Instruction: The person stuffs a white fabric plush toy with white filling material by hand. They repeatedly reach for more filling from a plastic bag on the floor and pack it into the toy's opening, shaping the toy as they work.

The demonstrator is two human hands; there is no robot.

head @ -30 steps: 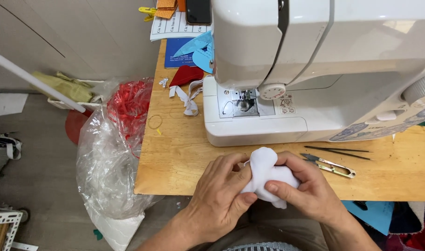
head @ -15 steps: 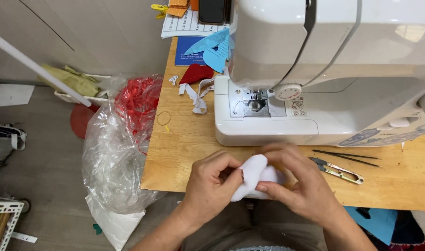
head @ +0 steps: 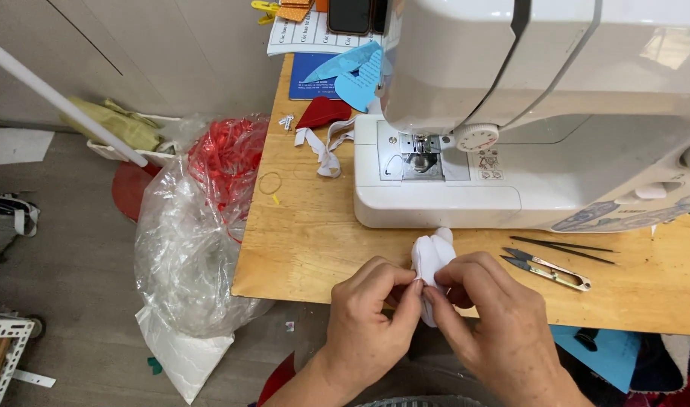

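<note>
white cloth [head: 433,258], a small bunched piece, sits pinched between the two hands at the near edge of the wooden surface [head: 307,241]. left hand [head: 374,313] grips its left side, thumb and fingers closed on the fabric; right hand [head: 496,316] grips the right side the same way, fingertips meeting the left hand's over the cloth. just right of the right hand lie small thread snips [head: 547,270], and a little beyond them a pair of thin dark tweezers [head: 564,246], both flat on the surface and clear of the hands. directly beyond the cloth stands a white sewing machine [head: 526,120], its base just past the top of the cloth. beyond and left of the left hand lie a rubber band [head: 269,183], white fabric strips [head: 324,151], a red scrap [head: 322,113] and blue cutouts [head: 356,75]. left of the left hand, off the surface, hangs a clear plastic bag [head: 194,234] with red scraps in its top.
</note>
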